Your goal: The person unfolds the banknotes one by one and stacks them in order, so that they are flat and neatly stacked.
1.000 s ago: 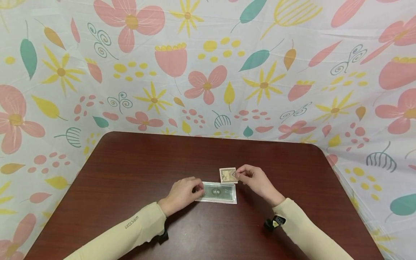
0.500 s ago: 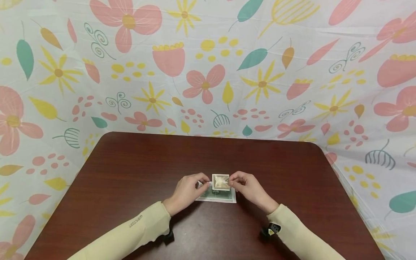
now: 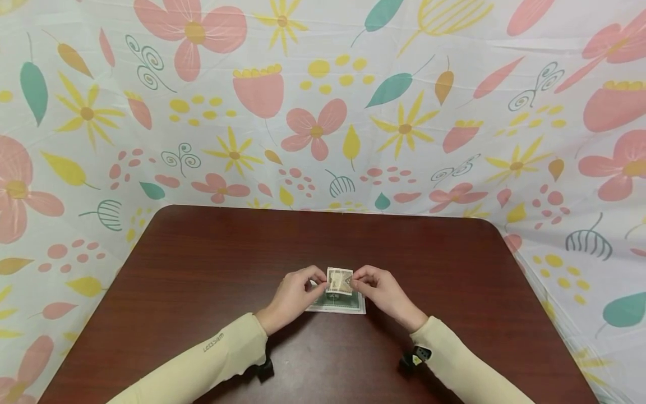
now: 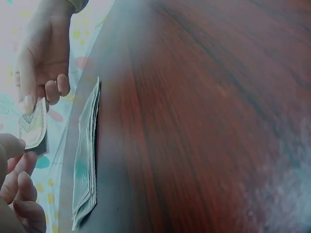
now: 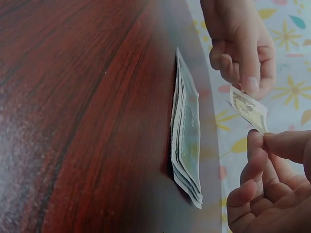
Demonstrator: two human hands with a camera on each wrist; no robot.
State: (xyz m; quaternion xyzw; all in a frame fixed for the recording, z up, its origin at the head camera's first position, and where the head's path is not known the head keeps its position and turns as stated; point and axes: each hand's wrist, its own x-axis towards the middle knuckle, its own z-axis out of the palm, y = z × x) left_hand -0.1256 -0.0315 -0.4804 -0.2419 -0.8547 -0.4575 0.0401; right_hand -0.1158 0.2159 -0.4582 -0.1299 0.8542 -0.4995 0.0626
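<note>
A small brown-and-cream folded banknote (image 3: 340,280) is held up between both hands, above a stack of green banknotes (image 3: 337,306) lying on the table. My left hand (image 3: 294,295) pinches its left edge between thumb and fingertips. At the opposite edge, the thumb and index finger of my right hand (image 3: 387,292) grip it. Seen from the right wrist, the small banknote (image 5: 248,108) bends slightly and shows a loose layer at one corner. Side-on in the left wrist view, the stack (image 4: 87,160) has several layers with uneven edges; the hands are clear of it.
The dark reddish-brown table (image 3: 242,241) extends on all sides of the stack. A flower-printed cloth (image 3: 323,73) hangs behind it and along both sides. A black wrist camera (image 3: 411,359) sits under the right cuff, another dark device (image 3: 263,369) under the left.
The left hand has left the stack's left end and now pinches the small banknote's left edge. The right hand has brought that banknote leftward, over the stack.
</note>
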